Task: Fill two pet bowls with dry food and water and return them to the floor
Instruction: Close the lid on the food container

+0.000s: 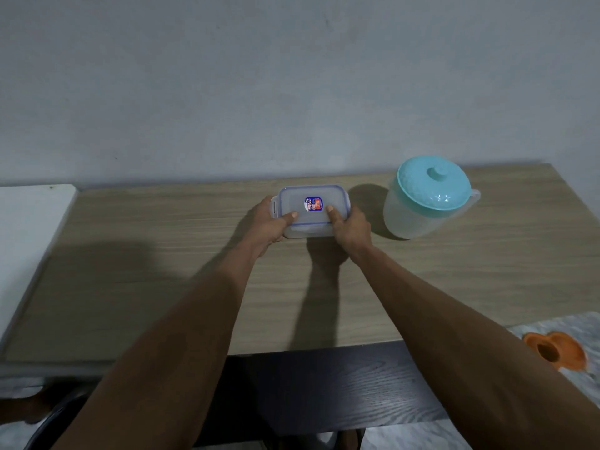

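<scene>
A small clear plastic food container (311, 198) with a blue-trimmed clip lid and a sticker sits on the wooden table (162, 254), near the wall. My left hand (271, 225) grips its left side with the thumb on the lid. My right hand (349, 228) grips its right front corner, thumb also on the lid. The lid lies flat on the box. A frosted water jug (422, 206) with a turquoise lid stands to the right of the container. An orange pet bowl (555, 350) lies on the floor at the lower right, partly behind my right forearm.
A white surface (29, 241) adjoins the table's left end. A dark wooden panel (324, 391) lies below the table's front edge. The grey wall runs right behind the table. A dark round object (48, 420) shows at the lower left.
</scene>
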A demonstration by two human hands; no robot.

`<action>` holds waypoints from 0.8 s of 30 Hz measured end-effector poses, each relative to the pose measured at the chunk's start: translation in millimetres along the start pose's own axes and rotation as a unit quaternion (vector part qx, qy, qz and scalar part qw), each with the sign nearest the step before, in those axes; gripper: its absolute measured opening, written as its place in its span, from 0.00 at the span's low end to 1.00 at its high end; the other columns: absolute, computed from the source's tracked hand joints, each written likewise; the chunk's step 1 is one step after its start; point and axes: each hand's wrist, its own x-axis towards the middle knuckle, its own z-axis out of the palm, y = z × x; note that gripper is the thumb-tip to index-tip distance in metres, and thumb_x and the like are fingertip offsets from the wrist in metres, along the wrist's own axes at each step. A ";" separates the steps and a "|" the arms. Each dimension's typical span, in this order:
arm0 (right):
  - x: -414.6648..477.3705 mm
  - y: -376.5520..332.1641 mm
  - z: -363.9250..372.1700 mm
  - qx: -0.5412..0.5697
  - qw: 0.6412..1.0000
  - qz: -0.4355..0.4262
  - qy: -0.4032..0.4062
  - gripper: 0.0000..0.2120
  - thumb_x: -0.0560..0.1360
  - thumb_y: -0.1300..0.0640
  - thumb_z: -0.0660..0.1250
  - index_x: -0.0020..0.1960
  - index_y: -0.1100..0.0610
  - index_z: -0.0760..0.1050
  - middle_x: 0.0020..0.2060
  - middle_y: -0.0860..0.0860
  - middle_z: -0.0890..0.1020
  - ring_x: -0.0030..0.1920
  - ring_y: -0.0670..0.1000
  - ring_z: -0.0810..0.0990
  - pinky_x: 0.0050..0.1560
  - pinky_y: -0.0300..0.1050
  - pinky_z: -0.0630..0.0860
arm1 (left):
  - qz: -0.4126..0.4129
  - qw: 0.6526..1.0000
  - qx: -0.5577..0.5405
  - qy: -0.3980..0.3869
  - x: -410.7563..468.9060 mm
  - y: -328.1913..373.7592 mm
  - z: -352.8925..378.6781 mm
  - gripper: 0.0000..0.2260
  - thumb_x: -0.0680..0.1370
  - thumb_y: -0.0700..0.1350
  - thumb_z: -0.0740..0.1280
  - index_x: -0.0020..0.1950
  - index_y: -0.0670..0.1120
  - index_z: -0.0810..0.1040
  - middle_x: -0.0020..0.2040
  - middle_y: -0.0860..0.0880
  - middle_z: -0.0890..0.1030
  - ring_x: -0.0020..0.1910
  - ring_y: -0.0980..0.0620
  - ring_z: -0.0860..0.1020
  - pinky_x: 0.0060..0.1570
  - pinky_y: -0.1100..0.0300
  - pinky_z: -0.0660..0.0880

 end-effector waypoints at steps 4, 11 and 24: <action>7.8 3.2 0.1 -0.011 1.000 0.006 0.003 0.30 0.75 0.38 0.66 0.62 0.63 0.76 0.58 0.63 0.81 0.61 0.63 0.78 0.60 0.52 0.75 | 0.002 0.998 0.045 0.036 3.4 -4.0 2.2 0.39 0.74 0.44 0.74 0.78 0.44 0.55 0.74 0.45 0.65 0.69 0.45 0.70 0.63 0.49 0.74; 12.8 3.4 -1.1 0.010 1.000 0.029 0.000 0.28 0.73 0.38 0.68 0.60 0.61 0.80 0.56 0.61 0.83 0.60 0.61 0.79 0.61 0.51 0.75 | 0.034 0.990 0.062 0.119 -2.3 -8.7 12.9 0.35 0.69 0.49 0.75 0.71 0.41 0.65 0.66 0.41 0.73 0.65 0.43 0.73 0.65 0.50 0.70; 9.4 2.5 2.4 0.033 0.999 0.027 0.012 0.30 0.73 0.38 0.69 0.61 0.62 0.79 0.57 0.61 0.82 0.58 0.61 0.80 0.60 0.54 0.76 | 0.036 0.992 0.009 0.124 1.0 -16.0 21.3 0.11 0.75 0.42 0.70 0.54 0.37 0.82 0.46 0.43 0.82 0.43 0.51 0.78 0.43 0.59 0.72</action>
